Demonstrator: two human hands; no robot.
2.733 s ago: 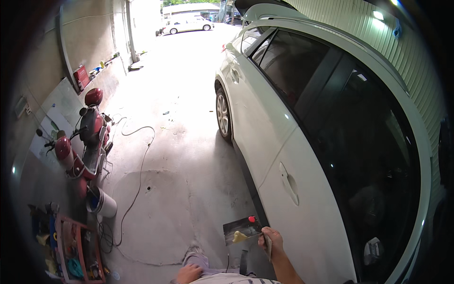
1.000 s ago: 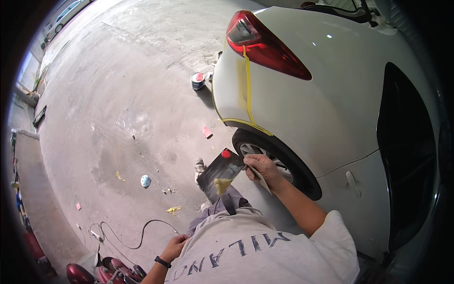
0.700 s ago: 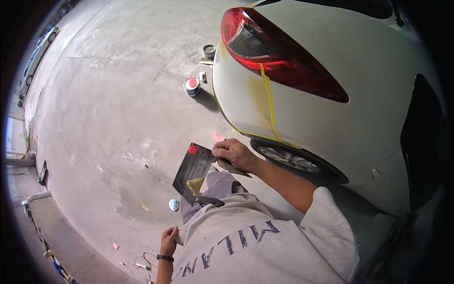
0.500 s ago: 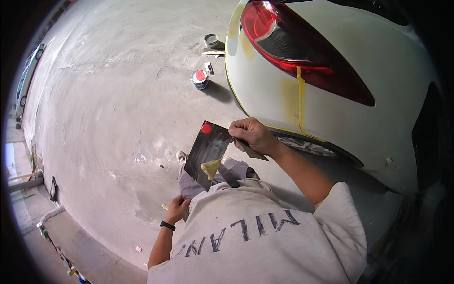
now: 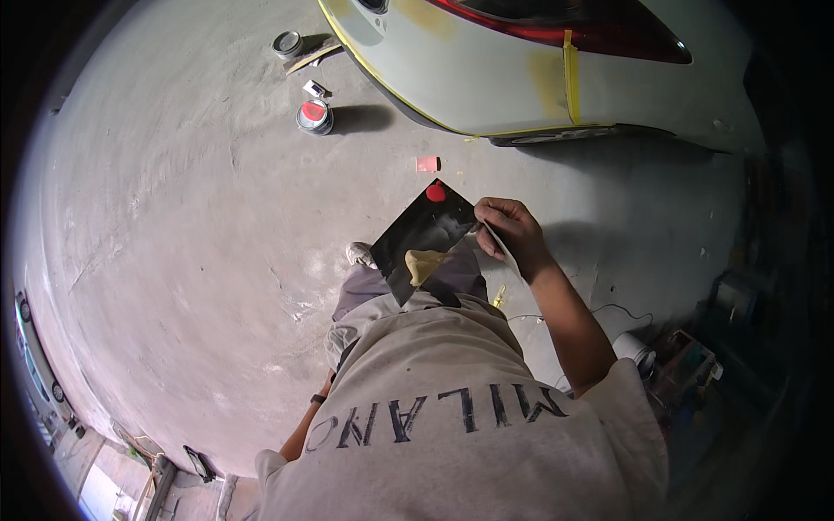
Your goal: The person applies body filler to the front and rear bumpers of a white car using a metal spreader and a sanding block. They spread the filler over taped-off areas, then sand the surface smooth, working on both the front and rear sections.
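My right hand (image 5: 512, 233) grips a dark square board (image 5: 408, 234) by its corner, along with a thin pale flat piece (image 5: 504, 252) held against the palm. The board carries a yellowish lump of paste (image 5: 421, 264) and a red blob (image 5: 436, 193). My left hand (image 5: 329, 380) is down at my left side, its fingers hidden by my body and clothing. Above the board is the white car's rear corner (image 5: 482, 78), with yellow masking tape (image 5: 572, 78) below the red tail light and along the bumper edge, plus yellowish patches on the paint.
On the concrete floor (image 5: 191, 234) stand two tins (image 5: 314, 117), (image 5: 287, 45) beside a flat strip (image 5: 313, 56); a pink piece (image 5: 427, 163) lies nearer the car. At the right are a white bucket (image 5: 632, 356), a cable and dark clutter. Another car (image 5: 39, 356) is at the far left.
I have moved from the car's side to its rear corner and turned. My right hand still carries the board, now more central; my left hand has slipped mostly behind my body.
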